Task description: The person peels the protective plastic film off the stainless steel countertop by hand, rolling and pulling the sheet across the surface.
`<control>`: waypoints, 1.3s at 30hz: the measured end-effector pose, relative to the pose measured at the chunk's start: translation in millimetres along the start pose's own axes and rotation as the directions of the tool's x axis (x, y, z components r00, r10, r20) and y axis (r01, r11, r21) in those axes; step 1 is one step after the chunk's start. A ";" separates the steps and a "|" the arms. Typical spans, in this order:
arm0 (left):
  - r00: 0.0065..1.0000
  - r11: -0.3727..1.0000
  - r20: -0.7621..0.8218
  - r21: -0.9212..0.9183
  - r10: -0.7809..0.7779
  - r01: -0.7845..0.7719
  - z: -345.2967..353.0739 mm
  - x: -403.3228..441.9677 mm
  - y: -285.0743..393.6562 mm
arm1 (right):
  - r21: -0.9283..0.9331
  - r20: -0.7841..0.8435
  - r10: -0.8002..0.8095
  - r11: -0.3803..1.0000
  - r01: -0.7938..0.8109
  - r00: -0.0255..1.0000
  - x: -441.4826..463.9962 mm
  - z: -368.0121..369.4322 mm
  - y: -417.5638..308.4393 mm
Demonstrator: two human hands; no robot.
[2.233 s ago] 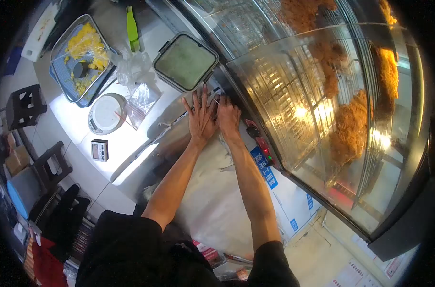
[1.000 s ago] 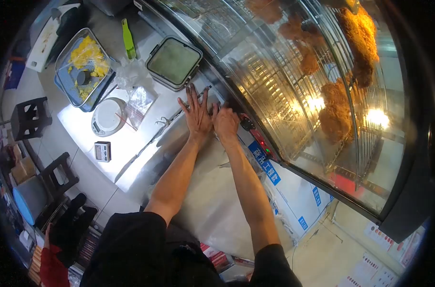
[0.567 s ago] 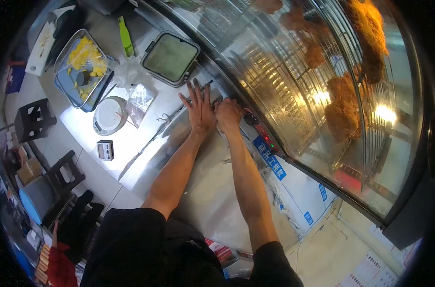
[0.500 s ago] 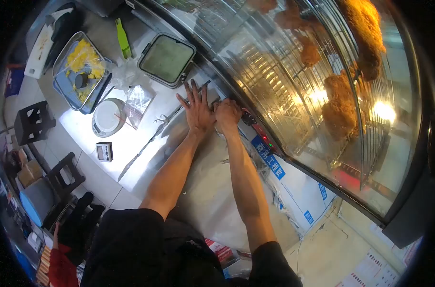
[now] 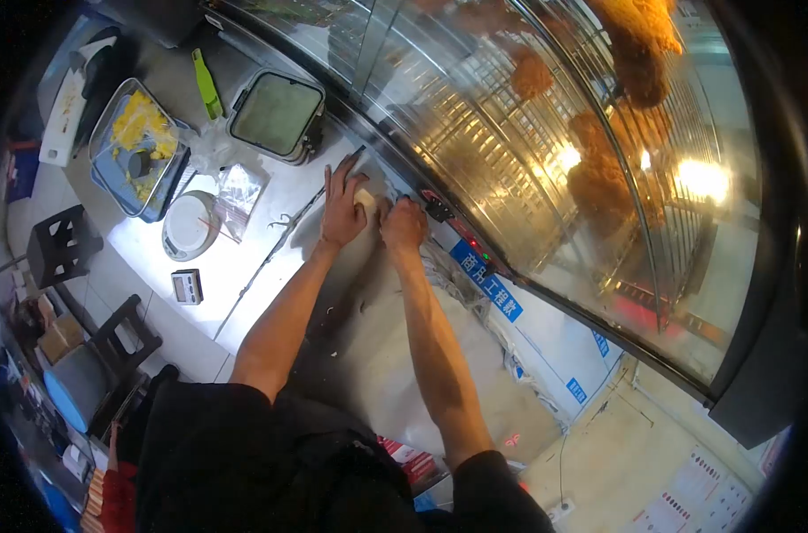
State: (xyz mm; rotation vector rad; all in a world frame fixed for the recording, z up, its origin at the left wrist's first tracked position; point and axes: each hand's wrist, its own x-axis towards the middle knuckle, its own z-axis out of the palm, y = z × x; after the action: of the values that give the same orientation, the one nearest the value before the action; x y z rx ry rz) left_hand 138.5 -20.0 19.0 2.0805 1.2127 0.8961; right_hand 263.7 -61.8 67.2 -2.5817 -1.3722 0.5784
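My left hand (image 5: 340, 213) is over the metal counter (image 5: 308, 213), below the black-rimmed square container (image 5: 278, 114). Its fingers are apart, and a small pale patch or item (image 5: 365, 201) shows beside the thumb, too unclear to name. To its right, near the glass case's base, my right hand (image 5: 405, 224) is closed with curled fingers; whatever it grips is hidden. A gap separates the two hands. Beneath my forearms lies a broad greyish-beige covered surface (image 5: 382, 355).
Left of the hands are a clear plastic bag (image 5: 238, 195), round scale (image 5: 189, 228), small timer (image 5: 188, 287), green scoop (image 5: 206, 86) and tray of yellow food (image 5: 146, 133). The glass case (image 5: 475, 133) holds fried pieces. Another person's red garment (image 5: 119, 497) shows lower left.
My left hand has moved off its flat, spread pose beside the right hand, leaving a wider gap. My right hand stays closed. The view has shifted, moving the counter items leftward.
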 end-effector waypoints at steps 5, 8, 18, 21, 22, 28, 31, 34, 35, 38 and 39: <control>0.999 0.990 -0.014 0.133 -0.034 0.035 7.2 -0.7 8.4 | -0.004 -0.217 -0.267 0.962 0.273 0.939 1.4 27.8 22.9; 0.999 0.973 0.016 0.229 -0.034 0.030 7.2 0.2 6.6 | 0.127 -0.167 -0.165 0.974 0.187 0.972 -7.4 22.1 30.3; 0.988 0.912 0.141 0.410 -0.057 -0.006 9.1 3.4 16.6 | 0.404 -0.184 0.050 0.914 0.029 0.982 -38.0 10.1 38.8; 0.996 0.913 0.072 0.407 -0.047 0.014 13.2 1.4 14.1 | 0.216 -0.312 -0.118 0.958 0.191 0.943 -33.1 9.5 26.0; 0.996 0.916 0.072 0.400 -0.044 0.011 14.8 -0.4 12.9 | 0.210 -0.316 -0.116 0.959 0.188 0.942 -28.9 5.3 18.7; 0.995 0.908 0.084 0.419 -0.054 0.014 14.9 -0.1 11.5 | 0.182 -0.030 0.196 0.965 -0.187 0.980 2.9 20.6 -2.1; 0.994 0.919 0.093 0.393 -0.055 0.015 12.7 0.7 13.6 | 0.206 -0.149 0.131 0.974 -0.099 0.980 1.8 39.9 -4.2; 0.981 0.890 0.152 0.454 -0.118 0.037 13.7 0.0 12.5 | 0.240 -0.214 0.169 0.964 -0.115 0.962 3.9 47.7 -0.4; 0.981 0.890 0.154 0.454 -0.117 0.034 13.5 -0.4 13.4 | 0.274 -0.171 0.162 0.955 -0.111 0.972 1.2 38.8 -3.2; 0.977 0.871 0.180 0.492 -0.116 0.012 14.4 -1.2 10.2 | 0.326 -0.100 0.184 0.935 -0.142 0.978 4.6 17.4 -16.3; 0.980 0.860 0.170 0.511 -0.102 0.001 17.0 -2.5 7.0 | 0.340 -0.071 0.215 0.923 -0.179 0.974 6.6 15.0 -20.8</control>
State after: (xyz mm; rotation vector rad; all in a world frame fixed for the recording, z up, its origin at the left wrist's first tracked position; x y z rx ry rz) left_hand 154.3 -27.5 13.0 2.4557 1.5106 0.3501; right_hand 245.0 -45.2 58.3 -2.4451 -0.8968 0.6288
